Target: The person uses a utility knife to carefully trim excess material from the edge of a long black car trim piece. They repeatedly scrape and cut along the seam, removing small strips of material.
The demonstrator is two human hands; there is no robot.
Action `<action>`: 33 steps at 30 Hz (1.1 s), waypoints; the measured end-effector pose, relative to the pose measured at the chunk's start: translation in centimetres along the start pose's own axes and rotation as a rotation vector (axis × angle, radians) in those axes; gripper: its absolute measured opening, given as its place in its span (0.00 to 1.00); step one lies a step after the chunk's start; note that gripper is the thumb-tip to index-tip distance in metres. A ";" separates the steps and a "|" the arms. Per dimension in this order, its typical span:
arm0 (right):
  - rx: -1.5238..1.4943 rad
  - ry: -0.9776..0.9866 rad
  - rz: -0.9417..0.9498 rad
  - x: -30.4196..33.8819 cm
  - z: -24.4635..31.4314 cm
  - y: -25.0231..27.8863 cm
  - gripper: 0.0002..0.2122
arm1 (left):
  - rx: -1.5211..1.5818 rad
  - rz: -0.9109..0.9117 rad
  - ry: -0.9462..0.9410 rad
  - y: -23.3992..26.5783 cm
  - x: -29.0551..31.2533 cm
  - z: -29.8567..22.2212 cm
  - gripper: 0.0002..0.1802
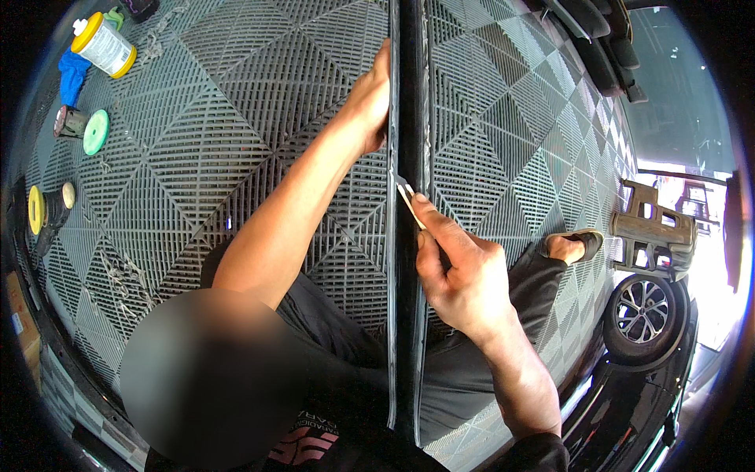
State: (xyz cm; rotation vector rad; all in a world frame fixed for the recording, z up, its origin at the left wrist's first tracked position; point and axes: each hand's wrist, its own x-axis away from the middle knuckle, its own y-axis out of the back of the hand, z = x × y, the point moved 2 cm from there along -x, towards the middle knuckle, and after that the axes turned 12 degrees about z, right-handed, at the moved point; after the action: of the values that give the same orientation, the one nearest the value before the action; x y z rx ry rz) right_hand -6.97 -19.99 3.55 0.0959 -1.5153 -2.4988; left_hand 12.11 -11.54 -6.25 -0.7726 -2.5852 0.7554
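A long, narrow black panel [410, 315] runs from the top of the view down to my lap, with a pale line along its left edge. My left hand [371, 102] grips that edge at the far part, its fingertips hidden behind the panel. Lower down, my right hand [464, 271] pinches a slim cream-coloured tool [410, 207] between thumb and index finger. The tool's dark, flat tip meets the panel near its left edge, just below my left hand. It looks like a small craft blade, though its exact kind is unclear.
Grey slatted tiles [236, 102] cover the floor. Along the left lie a yellow-and-white bottle [106, 47], a blue cloth [72, 77] and polishers with a green pad [96, 132] and a yellow pad [36, 210]. At right are a brown plastic step stool [657, 228] and a car wheel [643, 318].
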 end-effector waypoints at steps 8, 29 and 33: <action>-0.033 -0.065 0.089 0.3 0.6 0.5 0.19 | -0.013 0.002 -0.079 0.0 -0.2 0.3 0.34; 0.043 -0.054 0.075 1.6 0.7 0.1 0.22 | 0.025 0.000 -0.071 -0.3 0.4 -0.1 0.30; 0.062 -0.053 0.076 1.8 0.9 0.0 0.23 | 0.025 0.028 -0.083 -0.1 0.1 0.1 0.32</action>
State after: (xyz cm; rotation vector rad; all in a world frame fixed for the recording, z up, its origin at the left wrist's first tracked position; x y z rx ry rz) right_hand -8.92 -19.59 4.12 -0.0185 -1.5867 -2.4141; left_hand 11.95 -11.56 -6.29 -0.7878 -2.6380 0.8441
